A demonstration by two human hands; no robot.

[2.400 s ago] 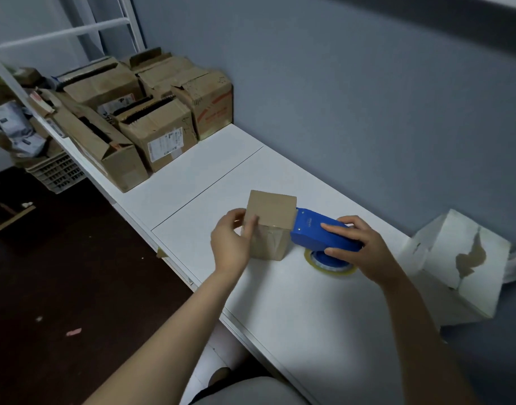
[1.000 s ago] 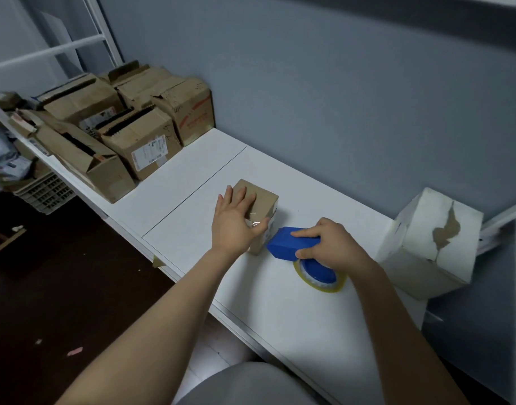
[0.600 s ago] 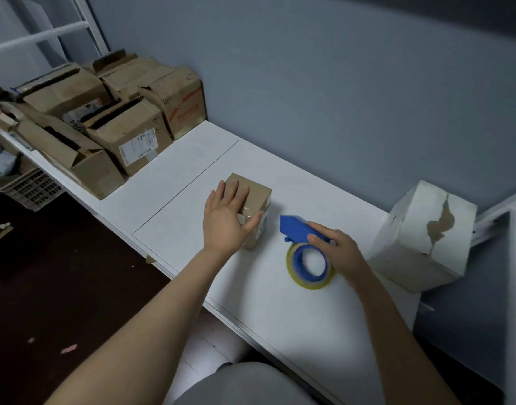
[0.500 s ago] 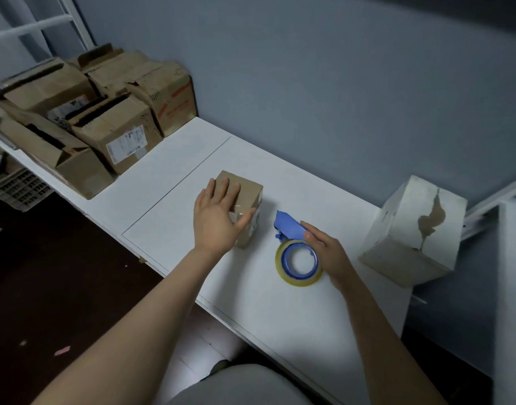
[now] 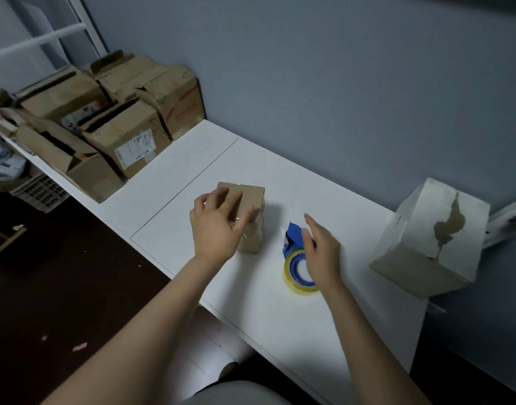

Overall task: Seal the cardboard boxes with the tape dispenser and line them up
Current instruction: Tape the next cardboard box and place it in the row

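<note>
A small brown cardboard box stands on the white table, with shiny tape over its top and near side. My left hand lies on top of it, fingers spread over the lid and thumb against the taped near edge. To its right the blue tape dispenser lies flat on the table with its yellowish tape roll toward me. My right hand hovers just above the dispenser, fingers straight and off it.
A pile of larger, worn cardboard boxes fills the table's far left end. A white box with a torn face sits tilted at the right end. The blue wall runs close behind; dark floor lies to the left.
My right hand has laid the dispenser flat on the table and lifted off it. My left hand stays pressed on the small box, which no longer tilts as it did earlier.
</note>
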